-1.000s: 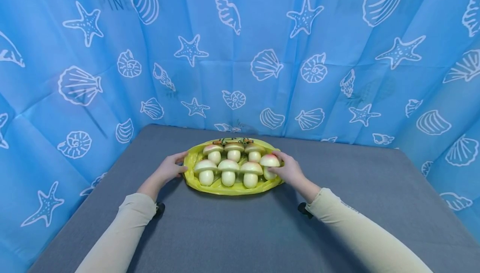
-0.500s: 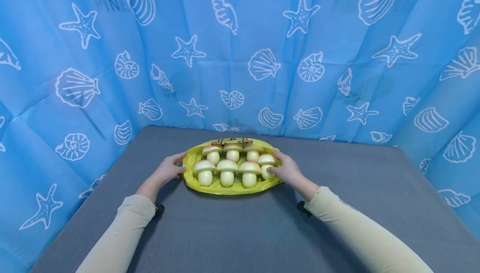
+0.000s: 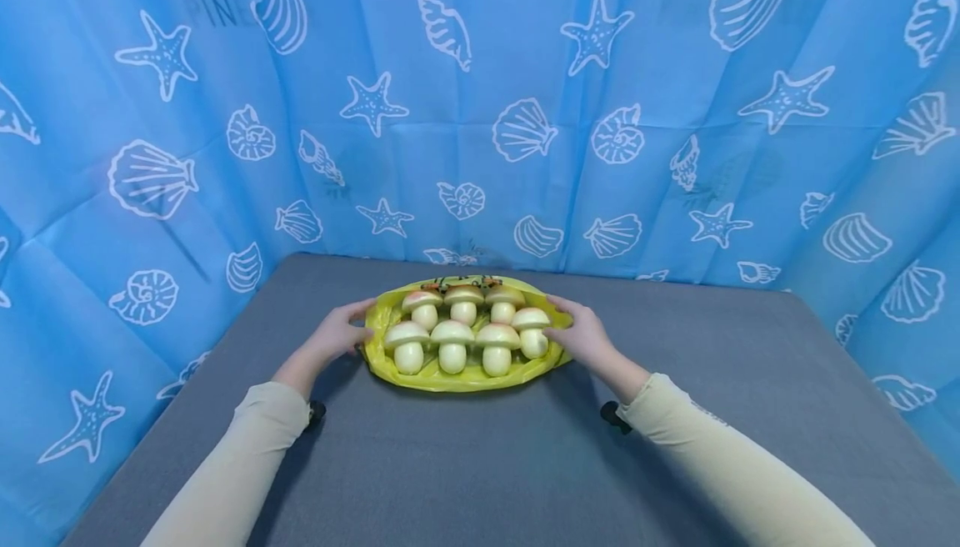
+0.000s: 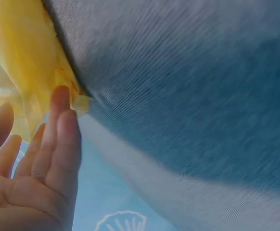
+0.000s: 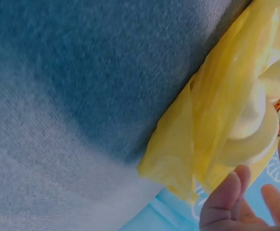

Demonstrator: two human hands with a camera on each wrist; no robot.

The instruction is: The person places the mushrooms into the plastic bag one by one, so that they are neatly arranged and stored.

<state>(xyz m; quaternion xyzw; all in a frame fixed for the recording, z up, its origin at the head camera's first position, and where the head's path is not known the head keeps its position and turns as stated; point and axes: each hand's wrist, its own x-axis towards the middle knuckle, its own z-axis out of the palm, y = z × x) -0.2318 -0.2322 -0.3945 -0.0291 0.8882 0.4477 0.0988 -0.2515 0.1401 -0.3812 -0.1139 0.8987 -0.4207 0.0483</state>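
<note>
Several mushrooms with pale round stems and domed, partly pink-tinged caps lie in two rows in a yellow plastic bag (image 3: 450, 383), spread open in an oval, in the head view. The mushroom at the right end (image 3: 533, 343) lies beside the right hand (image 3: 583, 335), whose thumb and fingers are spread at the bag's right end; in the right wrist view nothing shows between its fingers. My left hand (image 3: 335, 338) is at the bag's left end. Its fingers (image 4: 65, 149) are nearly straight, with fingertips against the yellow plastic (image 4: 27, 48) in the left wrist view.
The bag rests on a grey cloth-covered table (image 3: 465, 464). Behind and at both sides hangs a blue curtain (image 3: 495, 47) with white shells and starfish. A black-and-orange print (image 3: 487, 282) shows at the bag's far edge.
The right hand has let go of the right-end mushroom and drawn slightly right. That mushroom now lies in line with the others in the bag. My left hand has stayed nearly still.
</note>
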